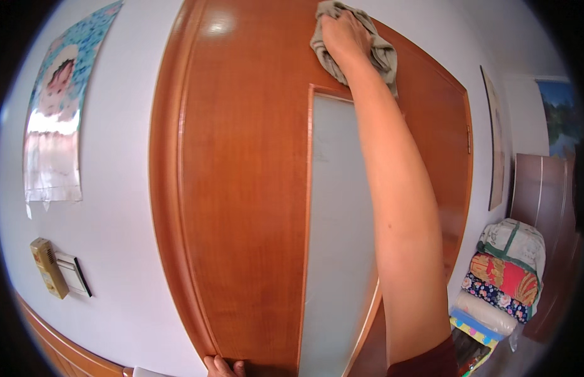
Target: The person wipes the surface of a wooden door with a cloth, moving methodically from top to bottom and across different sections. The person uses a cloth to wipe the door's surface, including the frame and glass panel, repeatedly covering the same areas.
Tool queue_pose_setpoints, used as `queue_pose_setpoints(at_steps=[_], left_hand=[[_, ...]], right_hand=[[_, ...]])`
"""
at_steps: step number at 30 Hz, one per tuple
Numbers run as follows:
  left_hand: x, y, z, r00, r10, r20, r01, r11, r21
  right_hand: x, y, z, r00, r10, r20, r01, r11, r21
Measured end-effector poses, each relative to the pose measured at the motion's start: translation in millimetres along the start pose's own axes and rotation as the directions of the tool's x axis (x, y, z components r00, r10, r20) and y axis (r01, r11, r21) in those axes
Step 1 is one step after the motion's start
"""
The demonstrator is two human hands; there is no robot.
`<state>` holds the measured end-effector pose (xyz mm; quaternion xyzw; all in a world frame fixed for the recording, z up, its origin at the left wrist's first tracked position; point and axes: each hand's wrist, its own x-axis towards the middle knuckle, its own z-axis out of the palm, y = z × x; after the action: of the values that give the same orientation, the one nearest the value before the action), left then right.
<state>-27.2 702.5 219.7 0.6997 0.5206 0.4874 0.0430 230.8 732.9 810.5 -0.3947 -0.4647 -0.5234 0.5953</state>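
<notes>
High on a brown wooden door (245, 188), my right hand (345, 38) is closed on a grey-beige cloth (383, 60) and presses it to the surface. The cloth is bunched, with folds hanging around my fingers. My bare right forearm crosses in front of the door's narrow frosted glass panel (339, 220) and hides part of it. At the lower edge of the picture, my left hand (223, 366) holds the door near its left border. Only its fingers show, bent against the wood; the rest is out of sight.
On the left wall hang a glossy poster (56, 113) and a gold intercom handset (49, 268). A hinge (469, 138) shows on the door's right edge. Folded bedding (505, 273) is stacked at the right, beside a dark brown cabinet (543, 207). A framed picture (493, 138) hangs nearby.
</notes>
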Motion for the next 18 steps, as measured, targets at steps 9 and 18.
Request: queue_pose_setpoints(at_steps=[9,18], left_hand=[[-3.2,-5.9,-2.6,0.997,0.072,-0.041,-0.075,0.995,-0.064],[1.5,-9.8,2.3,1.000,0.027,-0.012,-0.028,0.999,-0.044]], right_hand=[[1.5,-140.8,47.5,0.970,-0.227,0.087,0.214,0.967,0.136],[-47.6,-146.4,11.2,0.908,-0.323,0.268,0.279,0.941,0.190]])
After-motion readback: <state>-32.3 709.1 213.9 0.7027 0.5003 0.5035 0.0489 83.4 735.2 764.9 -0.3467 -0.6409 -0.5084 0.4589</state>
